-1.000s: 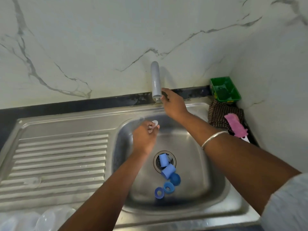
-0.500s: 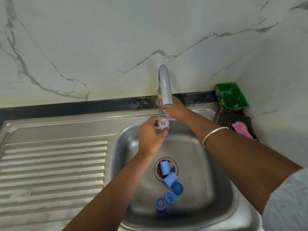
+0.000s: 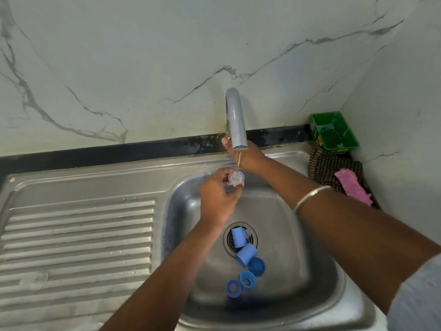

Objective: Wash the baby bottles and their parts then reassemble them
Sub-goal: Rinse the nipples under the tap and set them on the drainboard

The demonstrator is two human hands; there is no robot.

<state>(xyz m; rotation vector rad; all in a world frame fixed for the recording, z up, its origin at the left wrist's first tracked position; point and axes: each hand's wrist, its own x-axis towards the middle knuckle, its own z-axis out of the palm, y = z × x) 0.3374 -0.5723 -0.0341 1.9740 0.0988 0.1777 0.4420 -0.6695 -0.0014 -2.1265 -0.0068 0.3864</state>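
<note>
Two hands: left hand (image 3: 216,201), right hand (image 3: 248,155). One clear teat (image 3: 236,178). Two blue caps (image 3: 238,237). Two blue rings (image 3: 233,288). One blue dome (image 3: 257,266). One tap (image 3: 235,118). One green tub (image 3: 334,131). One pink sponge (image 3: 353,187).

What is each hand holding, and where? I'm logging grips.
Left hand pinches the clear teat by its rim. Right hand's hold behind the tap is hidden.

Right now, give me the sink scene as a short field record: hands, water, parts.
left hand: left hand pinches a clear silicone teat under the spout
right hand: right hand behind the grey curved tap, grip hidden
water: thin stream falling onto the teat
basin: steel sink holds two blue caps, blue rings near the drain
right of sink: green tub, pink sponge on checked cloth
</note>
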